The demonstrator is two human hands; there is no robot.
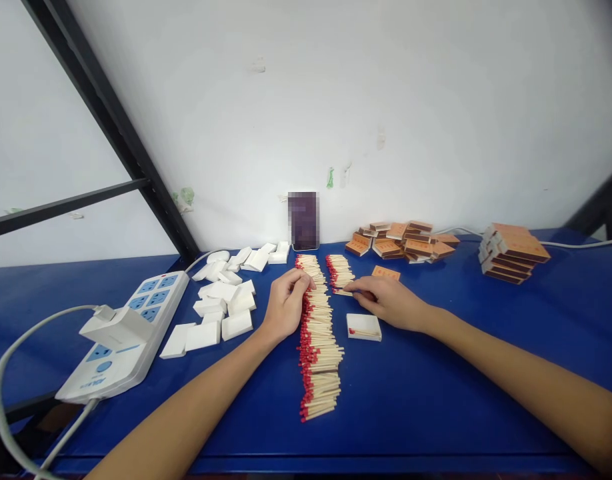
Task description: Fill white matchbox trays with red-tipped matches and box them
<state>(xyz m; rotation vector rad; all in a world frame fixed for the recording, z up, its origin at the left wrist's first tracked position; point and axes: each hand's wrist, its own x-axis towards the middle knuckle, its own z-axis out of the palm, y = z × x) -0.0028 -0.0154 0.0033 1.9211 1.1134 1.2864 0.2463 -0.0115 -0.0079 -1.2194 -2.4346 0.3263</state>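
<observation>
A long row of red-headed matches (322,360) runs toward me down the middle of the blue table. My left hand (286,303) rests against its left side, fingers curled and thumb over the match heads; what lies under the fingertips is hidden. To the right is a shorter row of matches (340,270). At its near end my right hand (391,301) is closed in a pinch on a match (342,292). Just below that hand sits a white matchbox tray (363,321) with a match or two inside. An orange matchbox sleeve (386,273) lies flat behind the hand.
White matchbox trays (221,293) are scattered at left, beside a power strip (151,313) with a plugged-in adapter (116,328). A phone (305,221) leans on the wall. Orange matchbox sleeves (406,240) are heaped at back right, near stacked matchboxes (513,252).
</observation>
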